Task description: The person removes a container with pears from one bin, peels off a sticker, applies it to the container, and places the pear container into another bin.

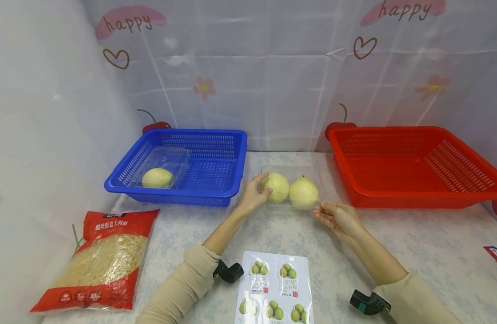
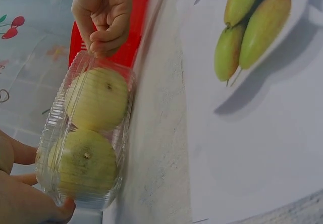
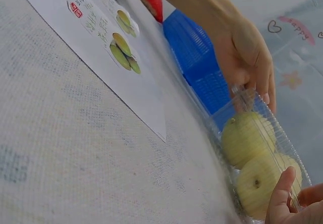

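Observation:
A clear plastic clamshell box [image 1: 290, 170] with two round, pale yellow pears [image 1: 304, 192] inside is between my hands, in the middle of the table. My left hand [image 1: 254, 194] grips the box's left end, thumb in front and fingers behind. At the opposite end, my right hand [image 1: 340, 219] pinches the near right corner of the box. In the left wrist view the clear lid [image 2: 70, 100] lies over both pears. The right wrist view has the thumb [image 3: 283, 191] of my right hand against the box's edge.
On the left, a blue basket [image 1: 228, 198] holds another clear box with a pale yellow fruit [image 1: 157, 178]. A red basket [image 1: 418, 200] stands at the right. A red pasta bag [image 1: 104, 256] lies front left. Nearest me is a sheet of fruit stickers [image 1: 274, 288].

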### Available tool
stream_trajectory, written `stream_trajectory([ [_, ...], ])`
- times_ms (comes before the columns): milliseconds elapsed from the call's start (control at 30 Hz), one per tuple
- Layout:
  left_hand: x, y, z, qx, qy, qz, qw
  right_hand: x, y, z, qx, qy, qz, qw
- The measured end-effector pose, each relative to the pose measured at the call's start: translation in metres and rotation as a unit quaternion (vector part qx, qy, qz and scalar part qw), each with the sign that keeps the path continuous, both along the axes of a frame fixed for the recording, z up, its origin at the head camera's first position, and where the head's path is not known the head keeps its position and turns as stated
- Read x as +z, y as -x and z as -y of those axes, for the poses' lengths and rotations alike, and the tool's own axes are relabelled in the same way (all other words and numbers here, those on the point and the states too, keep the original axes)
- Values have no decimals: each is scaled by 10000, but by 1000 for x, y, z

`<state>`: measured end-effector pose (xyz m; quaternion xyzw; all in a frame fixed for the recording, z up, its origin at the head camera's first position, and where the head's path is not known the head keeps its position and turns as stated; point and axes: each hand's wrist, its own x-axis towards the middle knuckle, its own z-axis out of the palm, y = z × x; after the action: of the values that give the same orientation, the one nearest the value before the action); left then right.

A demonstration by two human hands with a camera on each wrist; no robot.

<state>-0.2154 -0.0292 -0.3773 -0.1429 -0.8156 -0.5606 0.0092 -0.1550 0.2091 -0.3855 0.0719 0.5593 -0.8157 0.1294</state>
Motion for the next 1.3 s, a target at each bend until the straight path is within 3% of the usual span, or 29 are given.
stream_trajectory([
  [233, -4, -2, 1, -22, 3, 219, 9998, -3, -1, 1, -79, 128, 64, 9999],
  [433, -5, -4, 3, -96, 144, 205, 9996, -7, -2, 4, -137, 14, 109, 9998],
  [533, -7, -9, 6, -245, 641, -78, 9976, -9, -3, 5, -151, -184, 207, 9995],
  [600, -6, -17, 8, -377, 1140, -325, 9922, -9, -6, 3, -21, -367, 339, 9987],
  [667, -3, -26, 11, -461, 1588, -546, 9847, -9, -10, 0, 358, -699, 434, 9960],
  [733, 3, -37, 14, -489, 1853, -784, 9783, -10, -15, -3, 979, -1221, 330, 9871],
  [800, 8, -47, 17, -460, 1983, -1085, 9730, -11, -20, -5, 1695, -1925, -122, 9665],
  [867, 13, -55, 21, -562, 2007, -1369, 9684, -13, -26, -5, 2262, -2568, -830, 9360],
  [967, 17, -65, 26, -1206, 2107, -1559, 9575, -15, -36, 0, 2689, -3144, -2077, 8864],
  [1033, 17, -72, 29, -1855, 2278, -1378, 9459, -16, -41, 6, 2829, -3423, -2697, 8544],
  [1133, 13, -81, 30, -2630, 2728, -876, 9213, -16, -48, 14, 2927, -3925, -3390, 8033],
  [1200, 9, -86, 29, -2856, 3054, -547, 9067, -16, -53, 19, 2911, -4318, -3690, 7698],
  [1300, 3, -91, 27, -2924, 3469, -337, 8905, -16, -58, 26, 2846, -4750, -3896, 7360],
])
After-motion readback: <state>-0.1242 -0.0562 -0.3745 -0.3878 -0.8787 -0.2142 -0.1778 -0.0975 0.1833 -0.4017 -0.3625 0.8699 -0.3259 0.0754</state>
